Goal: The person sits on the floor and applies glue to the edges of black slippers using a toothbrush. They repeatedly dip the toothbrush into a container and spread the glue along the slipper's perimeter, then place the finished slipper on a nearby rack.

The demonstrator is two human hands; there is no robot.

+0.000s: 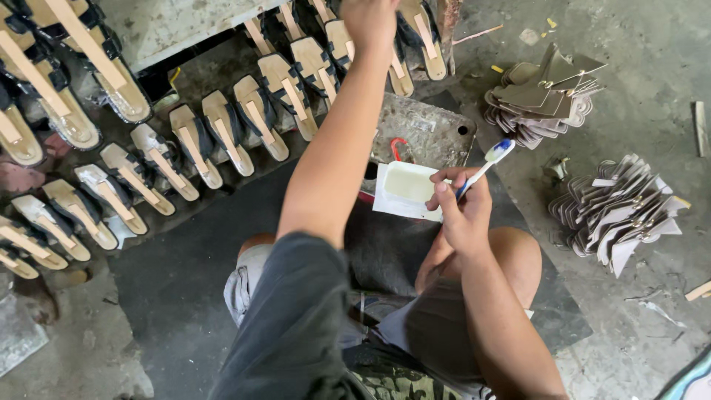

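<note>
The right hand (pixel 463 211) is closed around a toothbrush (pixel 485 164) – white and blue, head pointing up and to the right, bristle end clear of everything, handle pinched between thumb and fingers. It hovers just right of a small white tray (pixel 406 190) holding a pale yellowish paste, prob. glue, so the brush sits close enough to dip w/o reaching. The tray rests on the near edge of a worn metal block (pixel 429 130), right in front of the knees.

The left hand (pixel 369 22) is stretched far out to the top of the frame, over the row of sandals (pixel 296 81). It's cut off by the frame edge, so whether it's gripping one or only touching can't be told.

The sandals – tan soles, dark straps – stand on edge leaning one on the next, in rows running from the left side up toward the far middle. Stacked that way the soles face up and each is easy to pick off.

On the right, on the concrete floor (pixel 652 89), lie two fanned piles of flat cut pieces: a darker one far (pixel 544 96), a lighter one nearer (pixel 615 211). Both are w/in arm's reach of the brush hand. A dark mat (pixel 185 281) lies under the seated person.
</note>
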